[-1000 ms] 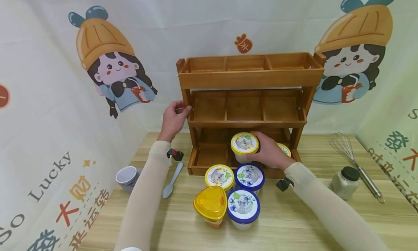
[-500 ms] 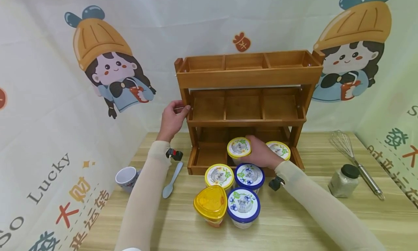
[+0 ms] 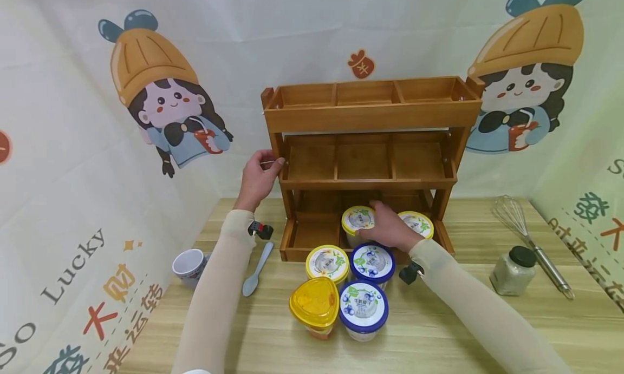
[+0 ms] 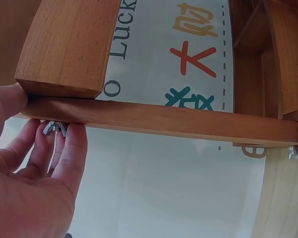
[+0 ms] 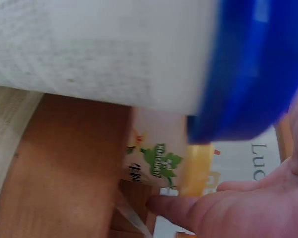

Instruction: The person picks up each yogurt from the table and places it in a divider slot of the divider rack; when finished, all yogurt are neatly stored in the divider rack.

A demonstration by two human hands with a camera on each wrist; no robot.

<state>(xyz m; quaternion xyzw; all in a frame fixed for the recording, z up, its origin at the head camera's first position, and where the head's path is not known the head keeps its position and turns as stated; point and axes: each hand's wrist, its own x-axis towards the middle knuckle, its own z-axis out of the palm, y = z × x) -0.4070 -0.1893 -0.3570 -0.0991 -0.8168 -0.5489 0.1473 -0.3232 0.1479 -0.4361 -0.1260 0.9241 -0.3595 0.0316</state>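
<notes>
A three-tier wooden rack stands against the back wall. On its left upright my left hand grips the wood, thumb on one face and fingers beside a wing nut. My right hand holds a yellow-lidded tub in the bottom tier's middle compartment, thumb in front and a finger behind. In the right wrist view a blue-lidded tub hides much of it. Another yellow-lidded tub sits in the right compartment.
Before the rack stand a yellow-lidded tub, two blue-lidded tubs and an orange-yellow triangular-lidded cup. Left are a mug and a spoon. A black-capped jar and a whisk lie right.
My right hand has lowered the yellow-lidded tub into the bottom middle compartment, moving slightly left. Over the last half second it has barely shifted. The left hand keeps its place on the rack.
</notes>
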